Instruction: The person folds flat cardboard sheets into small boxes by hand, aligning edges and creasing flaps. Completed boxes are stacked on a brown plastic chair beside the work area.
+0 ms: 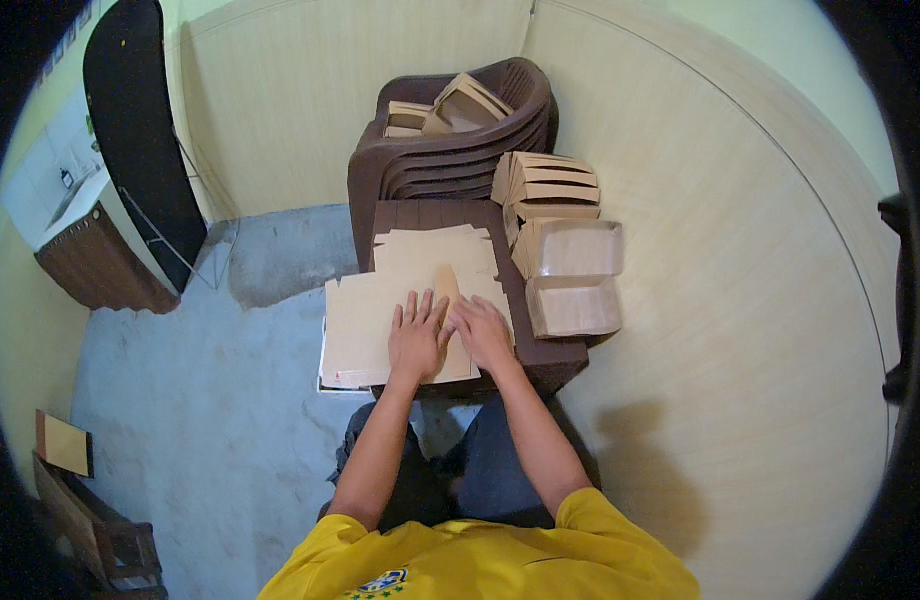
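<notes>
Flat tan cardboard sheets (355,310) lie on a dark brown table in front of me. My left hand (415,347) rests palm down on the upper sheet, its fingers spread and pointing away from me. Close on its right, my right hand (485,335) presses on the cardboard with its fingers apart. The two thumbs come near each other. Just beyond them, between the hands, a narrow darker tan flap (446,284) shows; my fingers cover its near end.
Behind the table (506,250) stand stacked brown plastic chairs (440,155) with folded cardboard boxes (470,103) on the seat. More nested boxes (555,187) and boxes with clear windows (577,250) sit at the table's right, near the wall. A wooden piece of furniture (100,525) stands lower left.
</notes>
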